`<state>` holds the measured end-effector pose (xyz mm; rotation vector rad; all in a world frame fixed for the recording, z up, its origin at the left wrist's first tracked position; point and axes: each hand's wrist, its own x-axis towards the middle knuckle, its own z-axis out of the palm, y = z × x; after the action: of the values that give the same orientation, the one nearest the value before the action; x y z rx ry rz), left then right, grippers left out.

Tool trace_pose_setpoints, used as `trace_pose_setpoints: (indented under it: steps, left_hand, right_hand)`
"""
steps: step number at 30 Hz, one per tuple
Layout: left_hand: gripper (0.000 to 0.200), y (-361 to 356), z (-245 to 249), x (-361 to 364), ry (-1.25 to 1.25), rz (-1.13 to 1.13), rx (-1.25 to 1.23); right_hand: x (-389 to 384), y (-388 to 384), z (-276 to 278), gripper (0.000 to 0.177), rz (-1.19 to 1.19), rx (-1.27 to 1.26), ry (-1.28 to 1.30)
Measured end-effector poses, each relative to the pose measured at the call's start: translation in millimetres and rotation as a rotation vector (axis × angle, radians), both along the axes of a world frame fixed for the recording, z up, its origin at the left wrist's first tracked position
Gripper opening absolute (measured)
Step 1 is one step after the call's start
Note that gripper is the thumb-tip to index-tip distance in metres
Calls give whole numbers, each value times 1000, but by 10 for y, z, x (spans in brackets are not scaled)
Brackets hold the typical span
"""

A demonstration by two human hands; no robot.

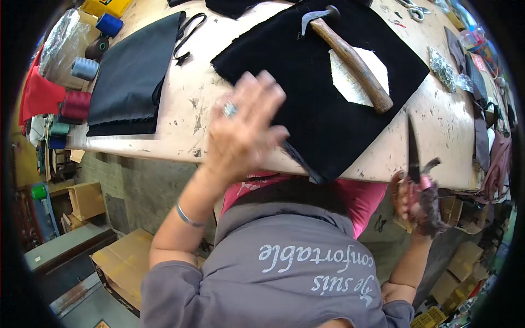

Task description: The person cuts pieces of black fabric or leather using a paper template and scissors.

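Note:
My left hand (243, 128), a ring on one finger and a little blurred, is over the table beside the left edge of a large black cloth (311, 115). Its fingers are stretched out with the thumb apart, and nothing shows in them. Off the table's front right edge, my right hand (403, 202) is closed round a knife (413, 145), its dark blade pointing up and away from me. A dark ragged cloth (432, 210) bunches around that grip. On the black cloth, a wooden-handled hammer (355, 65) lies across a white piece (377, 63).
Folded dark fabric (131, 76) lies at the left, with a black strip (188, 41) beside it. Several thread spools (76, 105) line the left edge. Scissors (416, 12) and a clear bag of small pieces (442, 68) lie at the right. A cardboard box (123, 268) stands below.

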<state>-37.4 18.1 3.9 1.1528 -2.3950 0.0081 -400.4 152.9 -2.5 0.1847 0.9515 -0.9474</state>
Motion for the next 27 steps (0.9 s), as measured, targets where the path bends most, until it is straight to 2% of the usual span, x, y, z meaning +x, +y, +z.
trace_pose_setpoints:
  steps: [2, 4, 6, 7, 8, 9, 10, 11, 12, 13, 14, 15, 17, 19, 22, 27]
  left_hand:
    - [59, -250, -53, 160, -143, 198, -29]
    - [53, -388, -146, 326, -180, 228, 61]
    - [46, -350, -70, 360, -69, 186, 71]
    - [43, -280, -8, 345, -16, 158, 90]
    - [31, -161, 79, 286, 113, 127, 78]
    - [22, 14, 123, 248, 311, 98, 192]
    - [16, 218, 200, 198, 450, 80, 414]
    - [14, 430, 237, 181, 589, 63, 816]
    - [16, 534, 236, 136, 629, -59, 1070]
    - [22, 622, 241, 44, 658, -7, 1363]
    - [32, 683, 153, -30, 814, 1, 1564]
    - [37, 740, 0, -74, 937, -15, 1659]
    - [44, 761, -105, -148, 1140, -40, 1846]
    - [48, 714, -112, -225, 1309, -59, 2034]
    - [47, 683, -118, -308, 1346, -20, 2117]
    - [34, 670, -75, -364, 1193, 61, 1919]
  right_hand:
    - [275, -73, 55, 57, 52, 154, 53]
    - [583, -129, 208, 41, 211, -37, 258]
    - [711, -171, 203, 33, 333, -106, 333]
    - [697, -177, 219, 29, 447, -171, 290]
    - [719, -146, 204, 30, 501, -253, 323]
    - [686, -132, 163, 39, 571, -134, 300]
    - [645, -114, 143, 48, 637, -13, 277]
    - [615, -99, 163, 43, 697, -192, 309]
    - [593, -88, 191, 38, 756, -374, 341]
    - [577, -74, 219, 33, 815, -556, 368]
    - [567, -85, 275, 35, 952, -535, 437]
    - [559, -125, 345, 36, 1090, -517, 504]
    - [506, -101, 303, 42, 1167, -667, 538]
    - [505, -111, 346, 46, 1215, -652, 510]
    - [517, -92, 366, 51, 1243, -684, 531]
    - [467, 17, 328, 57, 1319, -784, 582]
